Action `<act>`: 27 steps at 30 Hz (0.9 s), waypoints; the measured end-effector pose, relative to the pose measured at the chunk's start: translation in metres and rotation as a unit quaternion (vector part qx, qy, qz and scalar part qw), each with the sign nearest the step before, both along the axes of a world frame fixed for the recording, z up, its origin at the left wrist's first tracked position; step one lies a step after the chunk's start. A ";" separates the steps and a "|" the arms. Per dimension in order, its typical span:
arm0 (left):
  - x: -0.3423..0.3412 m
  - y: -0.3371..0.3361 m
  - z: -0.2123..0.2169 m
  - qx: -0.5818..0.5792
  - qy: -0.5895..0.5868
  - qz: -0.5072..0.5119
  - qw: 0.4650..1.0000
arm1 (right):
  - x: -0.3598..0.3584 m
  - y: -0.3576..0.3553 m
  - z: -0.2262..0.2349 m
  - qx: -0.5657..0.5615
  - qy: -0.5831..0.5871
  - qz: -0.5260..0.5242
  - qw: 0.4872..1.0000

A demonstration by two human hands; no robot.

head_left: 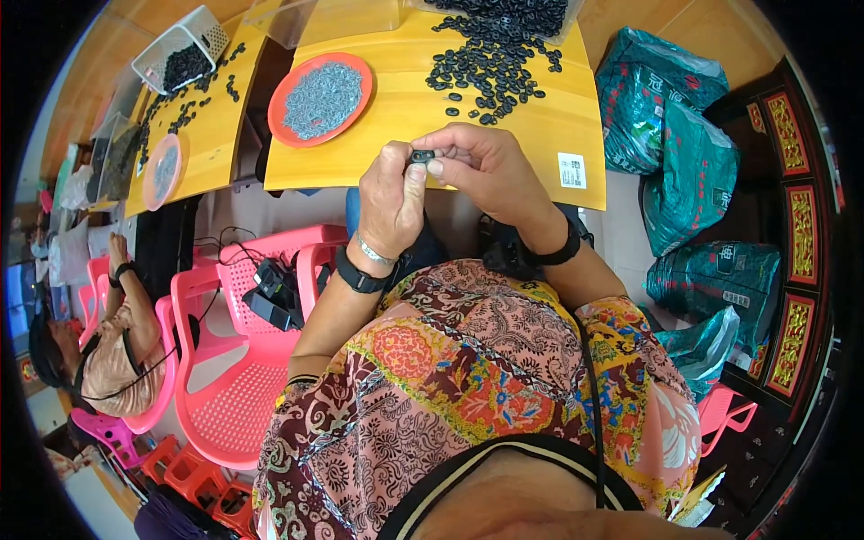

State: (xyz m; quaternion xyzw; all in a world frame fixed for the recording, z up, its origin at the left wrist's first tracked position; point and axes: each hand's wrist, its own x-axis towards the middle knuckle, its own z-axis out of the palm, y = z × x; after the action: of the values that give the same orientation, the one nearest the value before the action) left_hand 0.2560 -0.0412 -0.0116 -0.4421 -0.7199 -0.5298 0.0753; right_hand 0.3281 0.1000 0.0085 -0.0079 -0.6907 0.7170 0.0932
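Just over the near edge of the yellow table (pixel 396 108), my two hands meet at a small black oval part (pixel 421 157). My left hand (pixel 393 198) is closed, pinching the part between thumb and fingers. My right hand (pixel 481 166) is closed too, its thumb and forefinger pressed at the part's right end. Whether a tiny metal piece sits between those fingertips is hidden. Beyond my left hand, a red plate (pixel 277 108) holds a heap of small grey metal pieces (pixel 324 101), perhaps screws. Many loose black oval parts (pixel 486 76) are spread beyond my right hand.
A clear plastic bin (pixel 337 25) stands at the far edge. To the left are a second yellow table (pixel 202 112) with a white basket (pixel 184 36), a pink chair (pixel 238 378) and a seated person (pixel 121 360). Green sacks (pixel 688 193) stand at the right.
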 end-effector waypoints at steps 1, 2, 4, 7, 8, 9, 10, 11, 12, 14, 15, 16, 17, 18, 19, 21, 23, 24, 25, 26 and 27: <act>-0.001 0.000 0.002 0.000 -0.011 -0.003 1.000 | -0.001 0.000 0.002 0.006 -0.004 -0.002 1.000; -0.002 0.001 -0.001 0.004 -0.009 -0.003 1.000 | -0.004 0.000 0.000 0.010 -0.001 -0.002 1.000; -0.004 0.000 -0.009 0.010 -0.080 -0.005 0.997 | -0.009 -0.004 -0.008 -0.046 0.007 -0.010 0.999; -0.005 -0.003 -0.005 -0.002 -0.133 -0.020 0.991 | -0.016 0.002 -0.014 -0.058 -0.017 0.025 0.998; -0.008 -0.005 -0.013 -0.012 -0.132 -0.008 0.991 | -0.021 0.002 -0.016 -0.075 -0.003 0.032 0.997; -0.009 -0.006 -0.019 -0.023 -0.143 -0.002 0.990 | -0.028 0.009 -0.015 -0.067 0.006 0.036 0.997; -0.013 -0.005 -0.025 -0.013 -0.160 0.009 0.987 | -0.038 0.018 -0.012 -0.029 -0.044 0.077 0.996; -0.014 -0.003 -0.029 -0.006 -0.182 0.016 0.983 | -0.047 0.026 -0.011 0.007 -0.098 0.112 0.989; -0.016 -0.003 -0.030 -0.001 -0.176 0.018 0.984 | -0.063 0.033 -0.009 0.059 -0.084 0.111 0.988; -0.020 -0.004 -0.029 -0.005 -0.205 0.053 0.977 | -0.105 0.052 0.000 0.142 -0.073 0.100 0.982; -0.017 -0.001 -0.028 -0.001 -0.202 0.056 0.978 | -0.132 0.068 0.002 0.149 -0.056 0.068 0.985; -0.016 0.000 -0.026 -0.009 -0.184 0.059 0.981 | -0.160 0.083 0.011 0.142 -0.005 0.033 0.989; -0.017 -0.001 -0.024 -0.017 -0.166 0.069 0.984 | -0.185 0.095 0.033 0.135 -0.020 0.030 0.990; -0.017 0.002 -0.024 -0.021 -0.181 0.066 0.981 | -0.207 0.106 0.042 0.088 0.018 -0.042 0.995; -0.018 0.003 -0.025 -0.020 -0.181 0.069 0.981 | -0.226 0.115 0.050 0.153 0.038 -0.117 0.981; -0.024 0.005 -0.028 -0.004 -0.183 0.081 0.980 | -0.244 0.126 0.055 0.226 0.022 -0.178 0.957; -0.032 0.001 -0.030 -0.016 -0.177 0.097 0.979 | -0.254 0.131 0.043 0.345 0.005 -0.131 0.929; -0.035 -0.003 -0.031 -0.029 -0.173 0.110 0.978 | -0.253 0.129 0.035 0.410 0.015 -0.140 0.901; -0.039 -0.005 -0.033 -0.026 -0.173 0.113 0.978 | -0.254 0.124 0.026 0.412 0.017 -0.136 0.901; -0.043 -0.008 -0.035 -0.051 -0.121 0.149 0.980 | -0.257 0.121 0.015 0.460 0.029 -0.148 0.875; -0.046 -0.012 -0.038 -0.075 -0.069 0.184 0.978 | -0.258 0.116 0.010 0.507 0.040 -0.160 0.846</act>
State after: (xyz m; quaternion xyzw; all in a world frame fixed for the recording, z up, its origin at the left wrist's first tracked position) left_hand 0.2099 -0.0529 -0.0493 -0.2688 -0.8302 -0.4804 0.0876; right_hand 0.0705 0.2156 0.0184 -0.0410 -0.9430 0.2414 0.2253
